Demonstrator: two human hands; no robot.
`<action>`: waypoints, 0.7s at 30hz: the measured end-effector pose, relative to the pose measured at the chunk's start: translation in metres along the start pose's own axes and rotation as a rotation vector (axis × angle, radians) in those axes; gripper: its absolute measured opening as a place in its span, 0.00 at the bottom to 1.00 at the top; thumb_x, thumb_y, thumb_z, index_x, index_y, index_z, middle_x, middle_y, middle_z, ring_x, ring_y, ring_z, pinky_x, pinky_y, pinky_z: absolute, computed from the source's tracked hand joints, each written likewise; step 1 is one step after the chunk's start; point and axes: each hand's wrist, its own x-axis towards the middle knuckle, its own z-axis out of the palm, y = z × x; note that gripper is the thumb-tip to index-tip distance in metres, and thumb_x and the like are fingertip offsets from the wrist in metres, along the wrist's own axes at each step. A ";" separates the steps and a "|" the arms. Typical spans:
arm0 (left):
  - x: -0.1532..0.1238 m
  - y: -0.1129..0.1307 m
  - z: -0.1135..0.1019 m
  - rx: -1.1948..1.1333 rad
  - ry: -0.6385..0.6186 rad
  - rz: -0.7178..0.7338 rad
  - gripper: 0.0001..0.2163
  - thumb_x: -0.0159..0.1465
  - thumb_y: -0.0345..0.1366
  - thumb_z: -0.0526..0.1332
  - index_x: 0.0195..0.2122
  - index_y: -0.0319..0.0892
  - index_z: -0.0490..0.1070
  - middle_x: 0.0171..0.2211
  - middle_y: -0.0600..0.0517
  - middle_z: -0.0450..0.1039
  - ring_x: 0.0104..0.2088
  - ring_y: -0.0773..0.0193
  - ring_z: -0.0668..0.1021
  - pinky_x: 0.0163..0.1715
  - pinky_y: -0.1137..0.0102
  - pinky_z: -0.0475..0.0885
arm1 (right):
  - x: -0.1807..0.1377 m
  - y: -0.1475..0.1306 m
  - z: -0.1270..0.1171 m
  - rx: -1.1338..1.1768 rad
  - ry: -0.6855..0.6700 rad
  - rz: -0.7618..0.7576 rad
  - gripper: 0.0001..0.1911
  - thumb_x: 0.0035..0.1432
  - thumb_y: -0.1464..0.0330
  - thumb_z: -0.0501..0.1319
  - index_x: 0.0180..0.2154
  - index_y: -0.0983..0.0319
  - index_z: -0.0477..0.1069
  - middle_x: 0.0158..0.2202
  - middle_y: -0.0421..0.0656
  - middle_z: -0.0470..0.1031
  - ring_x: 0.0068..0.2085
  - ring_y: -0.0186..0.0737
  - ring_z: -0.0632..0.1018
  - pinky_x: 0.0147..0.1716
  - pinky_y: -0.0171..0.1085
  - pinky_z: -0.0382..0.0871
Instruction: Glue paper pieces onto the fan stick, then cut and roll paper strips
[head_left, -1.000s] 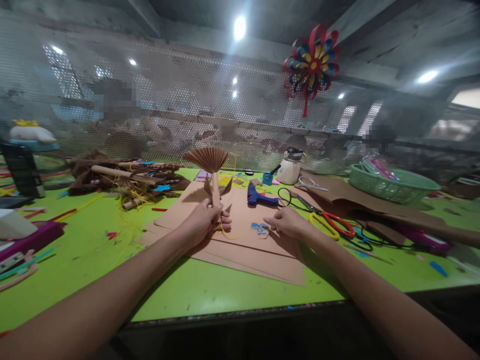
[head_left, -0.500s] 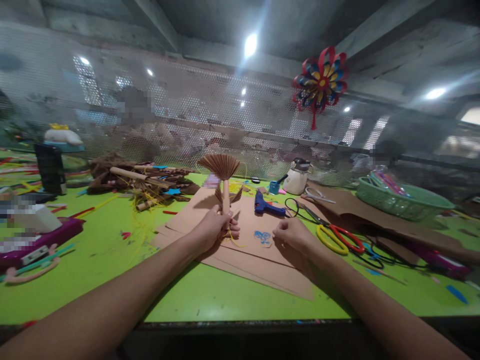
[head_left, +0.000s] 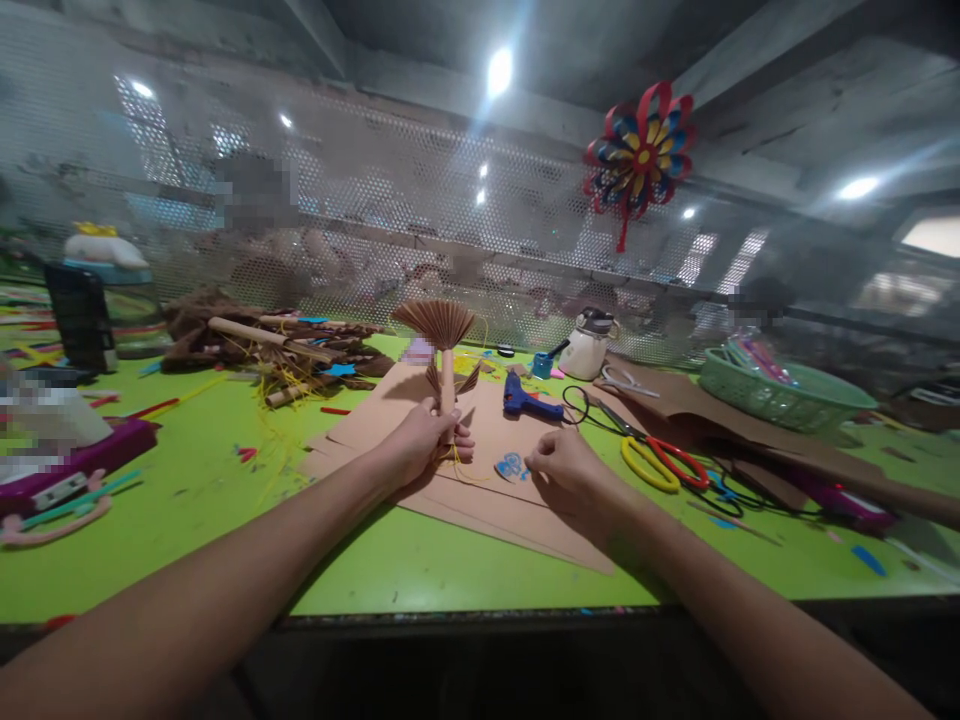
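My left hand is closed around a paper craft, a rolled brown paper tube held upright. A pleated fan spreads at its top, smaller pleated pieces stick out at its sides, and yellow string hangs at its lower end. My right hand has thumb and fingers pinched at the right edge of a small paper cutout with a blue drawing. Under both hands lie brown paper sheets. Just beyond my right hand a blue glue gun rests on the paper.
Scissors with yellow and red handles lie right, near a green basket. A white jar stands at the back. Brown paper scraps, a black phone and a purple power strip occupy the left.
The blue-drawn cutout has turned and tilted at my right fingertips. My left hand keeps its hold on the paper craft. The whole view has shifted slightly.
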 end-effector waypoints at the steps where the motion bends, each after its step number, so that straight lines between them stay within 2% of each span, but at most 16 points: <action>1: 0.000 0.000 0.000 0.000 -0.005 -0.003 0.07 0.62 0.29 0.54 0.39 0.41 0.54 0.24 0.52 0.67 0.22 0.65 0.75 0.25 0.64 0.75 | 0.000 0.002 0.002 0.084 0.006 0.005 0.07 0.43 0.72 0.60 0.17 0.64 0.67 0.16 0.41 0.68 0.21 0.33 0.68 0.19 0.31 0.55; 5: 0.000 -0.001 -0.001 -0.006 -0.007 0.019 0.08 0.62 0.29 0.55 0.39 0.40 0.54 0.24 0.51 0.67 0.21 0.64 0.75 0.23 0.64 0.75 | -0.002 0.006 0.003 0.384 0.005 -0.026 0.10 0.45 0.65 0.62 0.19 0.62 0.66 0.17 0.41 0.68 0.20 0.33 0.67 0.19 0.31 0.58; 8: 0.000 -0.003 -0.002 -0.022 -0.002 0.019 0.09 0.61 0.29 0.56 0.40 0.40 0.55 0.24 0.52 0.67 0.20 0.65 0.75 0.22 0.65 0.74 | -0.004 0.001 -0.003 0.446 0.035 -0.038 0.12 0.47 0.61 0.61 0.21 0.62 0.67 0.17 0.39 0.67 0.19 0.32 0.67 0.18 0.31 0.58; 12: -0.001 -0.004 -0.002 -0.048 -0.030 -0.003 0.09 0.62 0.30 0.55 0.40 0.41 0.54 0.24 0.53 0.66 0.21 0.65 0.75 0.23 0.64 0.75 | -0.002 -0.004 -0.013 0.472 0.089 -0.062 0.11 0.42 0.62 0.65 0.22 0.63 0.69 0.17 0.38 0.67 0.20 0.32 0.66 0.20 0.32 0.58; 16: -0.004 -0.004 -0.001 -0.044 -0.042 0.003 0.08 0.62 0.30 0.54 0.40 0.41 0.54 0.25 0.53 0.67 0.22 0.65 0.76 0.24 0.65 0.75 | 0.004 -0.006 -0.017 0.648 0.022 -0.064 0.15 0.38 0.63 0.68 0.29 0.66 0.73 0.17 0.37 0.68 0.20 0.30 0.65 0.21 0.33 0.57; 18: -0.005 -0.004 -0.001 -0.030 -0.040 -0.009 0.08 0.62 0.30 0.54 0.40 0.41 0.54 0.25 0.52 0.67 0.22 0.65 0.76 0.25 0.64 0.75 | 0.006 -0.015 -0.016 0.722 -0.026 -0.100 0.17 0.38 0.63 0.69 0.31 0.67 0.74 0.18 0.38 0.68 0.20 0.30 0.65 0.22 0.33 0.57; 21: -0.006 -0.003 0.000 -0.026 -0.032 -0.016 0.08 0.62 0.29 0.55 0.40 0.40 0.56 0.25 0.50 0.69 0.23 0.65 0.76 0.28 0.66 0.75 | 0.012 -0.039 -0.009 0.787 -0.022 -0.164 0.14 0.36 0.64 0.69 0.26 0.67 0.74 0.18 0.39 0.69 0.20 0.30 0.66 0.23 0.34 0.58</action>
